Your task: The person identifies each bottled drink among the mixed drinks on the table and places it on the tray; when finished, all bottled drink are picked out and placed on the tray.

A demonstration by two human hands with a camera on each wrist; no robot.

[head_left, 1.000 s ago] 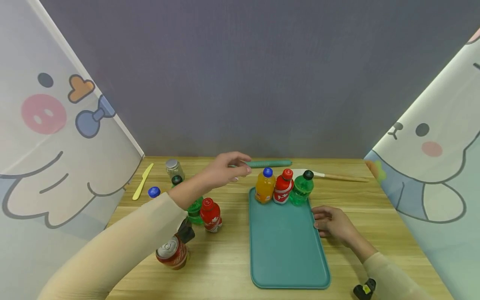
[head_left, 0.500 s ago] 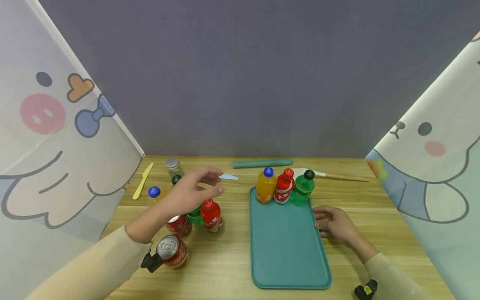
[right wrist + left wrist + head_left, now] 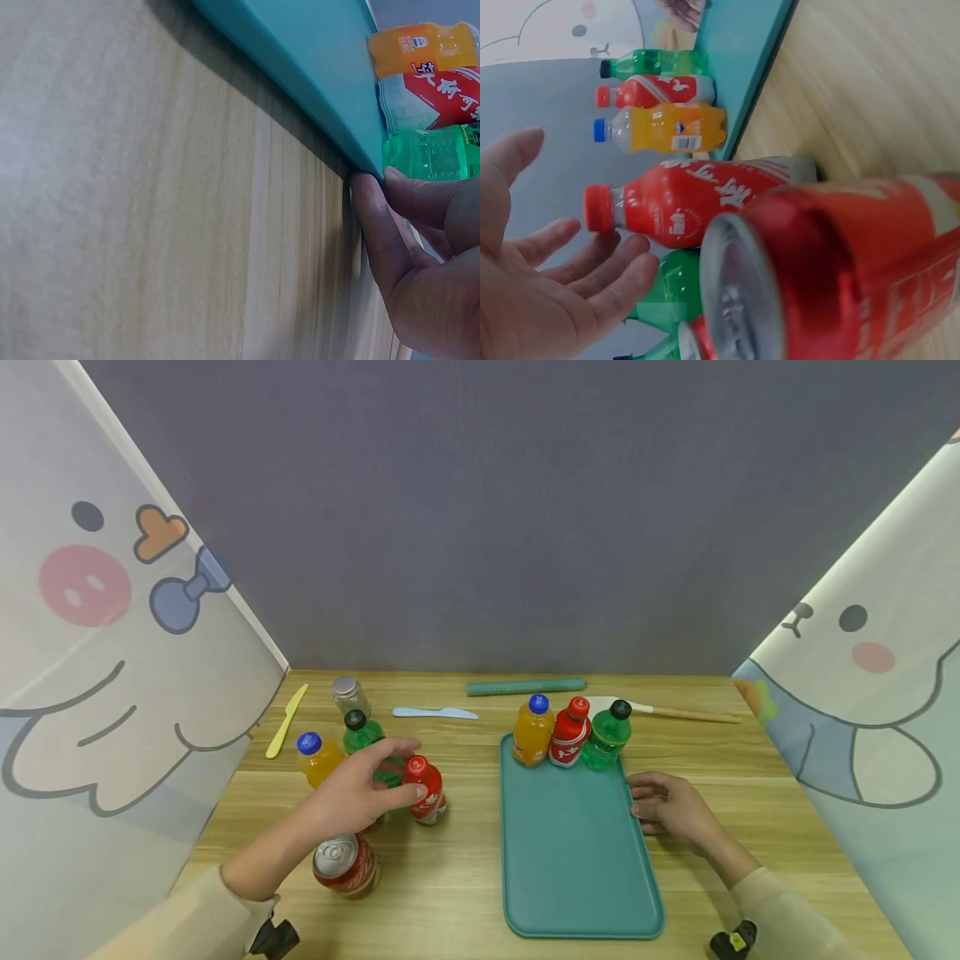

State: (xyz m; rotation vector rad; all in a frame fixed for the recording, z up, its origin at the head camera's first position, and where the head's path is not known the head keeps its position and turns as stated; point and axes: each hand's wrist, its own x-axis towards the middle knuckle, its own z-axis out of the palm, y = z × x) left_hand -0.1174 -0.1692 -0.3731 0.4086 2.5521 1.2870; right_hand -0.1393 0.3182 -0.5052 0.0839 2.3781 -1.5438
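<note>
- Blue-capped orange soda (image 3: 322,766): upright, leftmost drink. A forearm swing could knock it.
- Cola can (image 3: 351,867): upright, just beside left wrist. A low wrist or sleeve could tip it.
- Black-capped green bottle (image 3: 362,734): upright, beyond left hand. Fingers opening wider could clip it.
- Left hand (image 3: 347,792): fingers spread, thumb apart, at red-capped bottle (image 3: 429,800); no grip shows, contact unclear. Bottle stands on table, left of tray; a high grab near the cap could topple it.
- Teal tray (image 3: 581,864): flat; second orange soda (image 3: 533,737), second red bottle (image 3: 567,741), second green bottle (image 3: 605,745) bunched at far end. A sloppy set-down could bump them.
- Right hand (image 3: 677,810): fingers relaxed, tips against tray's right edge. Overpushing could slide it.
</note>
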